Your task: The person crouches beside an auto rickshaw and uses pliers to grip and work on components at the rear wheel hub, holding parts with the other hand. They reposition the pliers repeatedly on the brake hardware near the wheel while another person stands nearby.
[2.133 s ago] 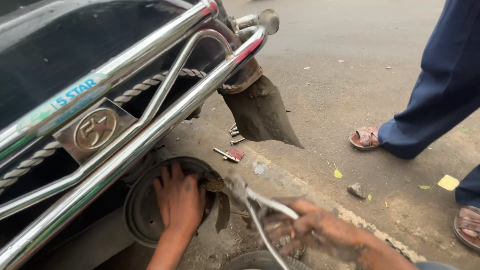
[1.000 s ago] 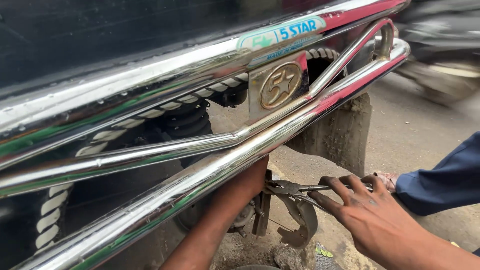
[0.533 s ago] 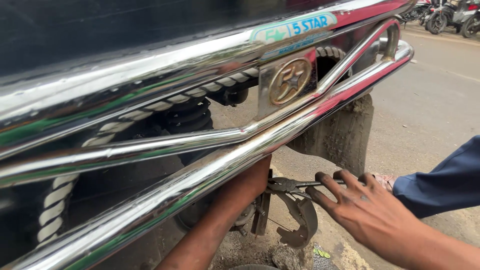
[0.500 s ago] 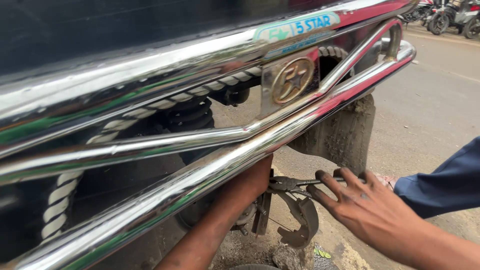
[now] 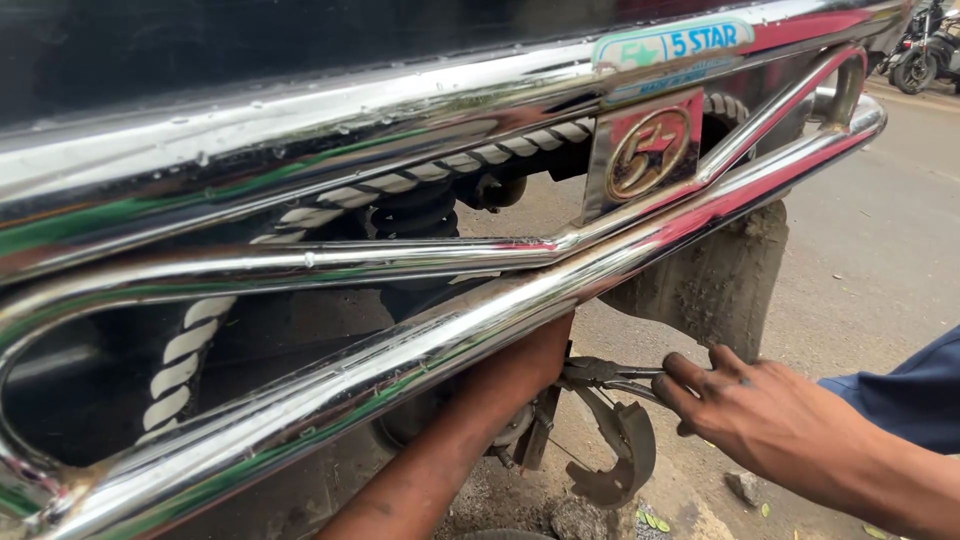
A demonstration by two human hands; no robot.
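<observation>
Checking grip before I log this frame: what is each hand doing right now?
Left hand: hidden behind the chrome tubular guard rail; cannot be told.
Right hand: closed on the grey metal pliers.

Two hands work here: the left hand (image 5: 520, 365) reaches behind one shiny chrome guard rail (image 5: 560, 290), and the right hand (image 5: 770, 415) holds one pair of grey metal pliers (image 5: 610, 375). Just below the hands hangs one curved rusty brake shoe (image 5: 630, 455). Above them sits one round gold badge (image 5: 648, 153).
</observation>
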